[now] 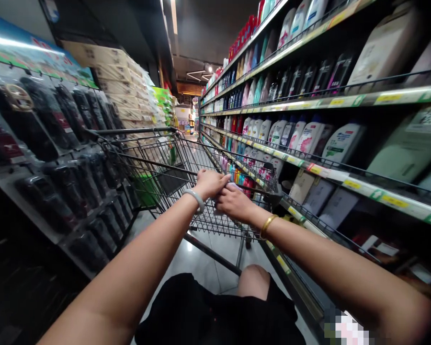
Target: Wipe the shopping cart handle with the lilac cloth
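A black wire shopping cart (168, 158) stands before me, its near bar running behind and beneath my hands. Over that bar is my left hand (210, 183), a pale bangle on its wrist, its fingers bent and pressed together against the other hand. My right hand (235, 203), with a gold bangle at the wrist, is closed just right of it, fingertips touching the left. A small pale patch shows between the hands; what it is, and what the fingers hold, is too hidden to tell.
Shelves (330, 172) of bottles line the right side, close to the cart. Packaged dark goods (39, 115) hang on a rack at left, with stacked tan packages (118, 86) beyond. A tiled floor (215, 254) shows beneath the cart, and an aisle runs ahead.
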{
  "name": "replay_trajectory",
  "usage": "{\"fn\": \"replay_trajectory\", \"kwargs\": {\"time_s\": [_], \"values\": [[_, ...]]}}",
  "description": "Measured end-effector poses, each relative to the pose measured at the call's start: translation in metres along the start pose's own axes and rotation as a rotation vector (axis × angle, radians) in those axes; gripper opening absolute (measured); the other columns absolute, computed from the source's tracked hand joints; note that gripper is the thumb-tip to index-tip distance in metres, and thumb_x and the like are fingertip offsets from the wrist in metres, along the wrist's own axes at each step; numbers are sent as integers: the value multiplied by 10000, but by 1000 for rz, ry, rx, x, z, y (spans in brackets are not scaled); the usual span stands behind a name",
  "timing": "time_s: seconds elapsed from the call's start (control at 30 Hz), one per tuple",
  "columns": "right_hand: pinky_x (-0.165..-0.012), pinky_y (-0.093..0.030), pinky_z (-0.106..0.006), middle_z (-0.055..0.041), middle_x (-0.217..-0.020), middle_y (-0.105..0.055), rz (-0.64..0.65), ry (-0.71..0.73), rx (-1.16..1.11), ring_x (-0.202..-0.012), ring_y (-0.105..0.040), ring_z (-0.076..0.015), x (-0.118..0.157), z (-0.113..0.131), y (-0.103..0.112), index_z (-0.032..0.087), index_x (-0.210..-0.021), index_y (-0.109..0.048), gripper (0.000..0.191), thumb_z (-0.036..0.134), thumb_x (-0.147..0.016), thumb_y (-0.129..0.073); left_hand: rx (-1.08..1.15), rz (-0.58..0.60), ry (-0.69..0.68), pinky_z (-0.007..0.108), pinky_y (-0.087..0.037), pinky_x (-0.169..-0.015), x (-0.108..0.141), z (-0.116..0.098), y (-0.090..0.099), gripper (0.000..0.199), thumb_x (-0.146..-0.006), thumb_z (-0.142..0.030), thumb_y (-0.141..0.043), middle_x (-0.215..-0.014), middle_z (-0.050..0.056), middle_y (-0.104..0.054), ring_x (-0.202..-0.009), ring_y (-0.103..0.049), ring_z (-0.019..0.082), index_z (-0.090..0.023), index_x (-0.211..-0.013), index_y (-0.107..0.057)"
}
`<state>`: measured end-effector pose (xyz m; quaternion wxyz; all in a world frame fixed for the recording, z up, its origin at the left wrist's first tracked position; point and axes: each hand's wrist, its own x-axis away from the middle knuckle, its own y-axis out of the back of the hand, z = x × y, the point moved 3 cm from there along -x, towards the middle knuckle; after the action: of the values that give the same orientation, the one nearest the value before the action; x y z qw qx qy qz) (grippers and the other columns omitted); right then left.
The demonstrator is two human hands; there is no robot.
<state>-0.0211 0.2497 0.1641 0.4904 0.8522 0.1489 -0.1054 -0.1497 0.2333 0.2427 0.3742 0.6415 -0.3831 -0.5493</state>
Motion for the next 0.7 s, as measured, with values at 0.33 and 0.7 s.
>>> {"fn": "replay_trajectory", "kwargs": {"time_s": [0.33, 0.7], "values": [[-976, -402, -449, -65, -1165, -756, -13, 19, 70, -1153, -585, -265, 55, -5, 13, 214, -1023, -767, 174, 309, -1039, -622, 60, 25, 20, 488, -293, -1091, 3, 8, 0, 597, -1049, -591, -383, -875, 59, -797, -1066, -662, 263, -270, -796, -818], [-1044, -404, -426, -49, -1338, -750, -139, -77, 21, -1241, -616, -248, 75, 17, 2, 252, -1128, -763, 170, 281, -1041, -620, 57, 0, 1, 469, -298, -1105, 11, 34, 0, 592, -1037, -596, -387, -928, 50, -805, -1074, -642, 262, -286, -777, -818]]}}
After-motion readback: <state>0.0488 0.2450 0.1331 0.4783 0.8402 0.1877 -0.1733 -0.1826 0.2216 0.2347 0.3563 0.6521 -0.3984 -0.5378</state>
